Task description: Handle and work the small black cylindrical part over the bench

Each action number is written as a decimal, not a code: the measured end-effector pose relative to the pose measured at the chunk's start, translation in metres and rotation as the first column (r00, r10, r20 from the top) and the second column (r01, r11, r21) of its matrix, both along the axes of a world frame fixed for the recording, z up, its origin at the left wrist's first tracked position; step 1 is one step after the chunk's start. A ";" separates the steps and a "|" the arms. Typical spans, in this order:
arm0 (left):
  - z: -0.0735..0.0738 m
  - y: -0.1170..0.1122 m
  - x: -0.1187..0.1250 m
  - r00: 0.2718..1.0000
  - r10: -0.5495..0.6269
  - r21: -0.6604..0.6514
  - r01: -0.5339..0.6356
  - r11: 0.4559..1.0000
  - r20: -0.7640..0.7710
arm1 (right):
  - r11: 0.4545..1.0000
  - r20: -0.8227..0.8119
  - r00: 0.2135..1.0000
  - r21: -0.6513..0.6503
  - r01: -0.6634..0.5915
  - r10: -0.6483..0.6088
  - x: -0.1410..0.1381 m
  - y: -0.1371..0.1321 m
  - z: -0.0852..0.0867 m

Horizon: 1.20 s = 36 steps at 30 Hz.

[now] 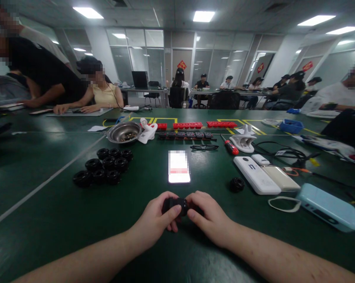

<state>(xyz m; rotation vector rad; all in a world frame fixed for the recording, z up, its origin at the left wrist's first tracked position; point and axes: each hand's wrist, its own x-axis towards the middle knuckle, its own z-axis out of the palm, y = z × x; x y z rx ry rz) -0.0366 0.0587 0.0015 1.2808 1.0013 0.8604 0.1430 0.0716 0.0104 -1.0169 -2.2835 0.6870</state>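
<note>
Low over the green table, my left hand (pixel 155 214) is closed around a black cylindrical part (pixel 182 204), thumb along its near side. My right hand (pixel 209 212) has its fingers and thumb closed at the right end of the same part. Fingers partly cover it, so its exact kind cannot be told. Just beyond my hands lies a phone (pixel 179 177) with a bright screen. Several round black parts with ring-shaped tops (pixel 108 163) are grouped to the left. One similar black part (pixel 236 184) sits alone to the right.
A metal bowl (pixel 125 133) with small brass-coloured pieces stands at the back left. Red trays (pixel 187 125) and a row of black blocks (pixel 186 135) lie further back. On the right are a screwdriver (pixel 231 147), white power bank (pixel 255 175), cables and light-blue box (pixel 327 206). People sit beyond.
</note>
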 end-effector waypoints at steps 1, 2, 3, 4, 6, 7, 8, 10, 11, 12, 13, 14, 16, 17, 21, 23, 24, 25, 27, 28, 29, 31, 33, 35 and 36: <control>0.000 0.000 0.000 1.000 -0.003 -0.003 0.003 1.000 0.003 | 1.000 0.009 1.000 0.007 -0.005 0.005 0.000 0.001 0.000; 0.000 0.000 0.000 1.000 -0.005 -0.010 0.005 1.000 0.004 | 1.000 0.019 1.000 0.008 -0.010 0.010 0.000 0.001 -0.001; 0.001 0.000 0.000 1.000 -0.007 -0.020 0.007 1.000 0.003 | 1.000 0.029 0.999 0.002 -0.015 0.014 -0.001 0.001 -0.001; 0.001 0.000 0.000 1.000 -0.008 -0.029 0.008 1.000 0.001 | 1.000 0.033 0.999 -0.006 -0.016 0.017 -0.001 0.001 -0.002; 0.002 0.000 0.000 1.000 -0.007 -0.044 0.007 0.999 -0.003 | 0.999 0.024 1.000 -0.030 -0.013 0.013 -0.002 0.001 -0.001; 0.002 0.001 0.000 1.000 -0.003 -0.050 0.003 0.999 -0.007 | 0.999 0.017 1.000 -0.038 -0.007 0.007 -0.002 0.000 -0.001; 0.002 0.001 0.000 1.000 0.001 -0.055 -0.001 0.999 -0.013 | 0.999 0.012 1.000 -0.043 -0.002 0.002 -0.002 -0.001 -0.001; 0.003 0.000 -0.001 1.000 0.007 -0.055 -0.009 0.998 -0.022 | 0.999 0.014 1.000 -0.042 0.004 -0.004 -0.002 -0.002 0.001; 0.003 0.000 -0.001 1.000 0.008 -0.048 -0.009 0.999 -0.024 | 0.999 0.019 1.000 -0.037 0.002 -0.001 -0.001 -0.002 0.001; 0.003 -0.001 -0.001 1.000 0.005 -0.039 -0.006 0.999 -0.021 | 1.000 0.023 1.000 -0.030 0.000 0.000 -0.001 -0.002 0.001; 0.003 -0.001 0.000 1.000 0.002 -0.029 -0.002 1.000 -0.016 | 1.000 0.025 1.000 -0.021 -0.002 0.003 -0.001 -0.001 0.001; 0.003 -0.002 0.000 1.000 -0.002 -0.022 0.002 1.000 -0.012 | 1.000 0.025 1.000 -0.011 -0.005 0.006 -0.001 -0.001 0.001; 0.004 -0.002 0.000 1.000 -0.009 -0.022 0.008 1.000 -0.013 | 1.000 0.023 1.000 0.000 -0.011 0.011 -0.001 0.000 0.001; 0.003 -0.002 0.000 1.000 -0.008 -0.026 0.008 1.000 -0.017 | 1.000 0.021 1.000 -0.003 -0.012 0.012 -0.002 0.000 0.000; 0.002 0.000 0.000 1.000 0.004 -0.043 -0.005 0.999 -0.023 | 0.999 0.010 1.000 -0.043 0.015 -0.015 -0.003 0.000 -0.001; 0.002 0.001 0.000 1.000 0.006 -0.049 -0.007 0.999 -0.021 | 0.998 0.003 0.999 -0.058 0.032 -0.032 -0.003 -0.001 0.000; 0.002 0.001 0.000 1.000 0.007 -0.052 -0.008 0.999 -0.022 | 0.998 -0.001 0.999 -0.060 0.035 -0.036 -0.003 -0.001 0.000; 0.003 0.001 0.000 1.000 0.006 -0.051 -0.007 0.999 -0.021 | 0.998 -0.004 0.999 -0.058 0.035 -0.035 -0.002 -0.001 0.001; 0.004 0.000 0.001 1.000 0.006 -0.042 -0.007 0.999 -0.025 | 0.999 -0.008 1.000 -0.046 0.027 -0.027 -0.002 -0.001 0.001; 0.005 -0.001 0.001 1.000 0.007 -0.036 -0.008 0.999 -0.028 | 0.999 -0.008 1.000 -0.039 0.023 -0.024 -0.002 -0.001 0.002; 0.006 -0.001 0.002 1.000 0.006 -0.033 -0.006 0.999 -0.030 | 0.999 -0.005 1.000 -0.035 0.021 -0.021 -0.001 -0.001 0.002; 0.006 -0.001 0.002 1.000 0.005 -0.037 -0.006 0.999 -0.028 | 0.999 0.005 1.000 -0.032 0.016 -0.016 -0.002 0.000 0.002; 0.006 -0.001 0.002 1.000 0.004 -0.051 -0.005 0.999 -0.024 | 0.999 0.018 1.000 -0.043 0.013 -0.012 -0.002 0.001 0.001; 0.005 -0.001 0.001 1.000 0.003 -0.065 -0.005 0.998 -0.022 | 0.998 0.019 1.000 -0.058 0.022 -0.021 -0.003 0.001 0.001; 0.005 0.000 0.001 1.000 0.006 -0.068 -0.007 0.998 -0.020 | 0.997 0.012 0.999 -0.066 0.031 -0.030 -0.003 0.001 0.001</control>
